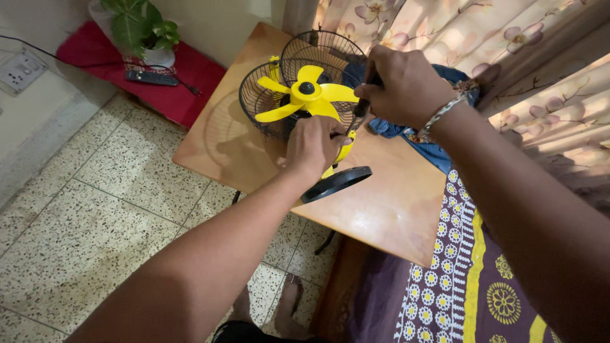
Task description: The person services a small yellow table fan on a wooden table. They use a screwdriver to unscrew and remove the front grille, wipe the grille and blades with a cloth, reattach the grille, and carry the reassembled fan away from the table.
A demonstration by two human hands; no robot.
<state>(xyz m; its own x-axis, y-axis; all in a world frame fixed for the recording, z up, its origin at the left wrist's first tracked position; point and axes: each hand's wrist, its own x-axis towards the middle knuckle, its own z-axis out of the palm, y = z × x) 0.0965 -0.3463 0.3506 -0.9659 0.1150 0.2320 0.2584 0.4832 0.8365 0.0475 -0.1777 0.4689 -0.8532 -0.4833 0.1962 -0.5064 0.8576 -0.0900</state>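
At the far left a wall socket (22, 68) sits above the speckled floor (95, 209), and next to it a potted plant (141, 28) and a black remote (151, 77) rest on a red mat (190, 89). Further right stands the wooden bench (387, 209), carrying a small yellow fan (305, 95) that lies tilted, its black round base (335, 184) pointing toward the near edge.

The front grille is already off: the yellow blades (304, 92) are bare and sit inside the rear wire guard (260, 105), while a second round wire grille (321, 47) lies just behind it. The blades are still on the hub, so the fan appears partly taken apart, with the blade set and rear guard still mounted.

The left hand (312, 147) is closed around the fan's neck below the blades, steadying it. The right hand (403, 86) is wrapped tight on a dark-handled tool (363, 105), probably a screwdriver, whose tip is hidden at the guard's edge. A blue cloth (438, 152) lies under that wrist, a patterned bedcover (457, 273) lower down, and flowered curtains (508, 44) hang at the right.
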